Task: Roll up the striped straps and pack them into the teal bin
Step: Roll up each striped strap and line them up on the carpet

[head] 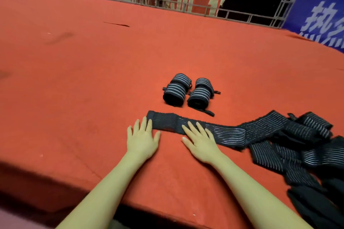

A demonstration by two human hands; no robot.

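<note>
Low in the centre of the frame, the left hand [142, 140] lies flat with straight fingers, its fingertips touching the end of the flat strap [197, 126]. The right hand [200, 140] presses open-palmed on that strap. Above sit two rolled straps [188, 91] side by side; a loose strap pile [301, 145] fills the right on the red surface [83, 80].

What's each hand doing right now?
Left hand: open, flat, fingertips at the end of the flat strap.
Right hand: open, fingers pressing on that strap.
</note>
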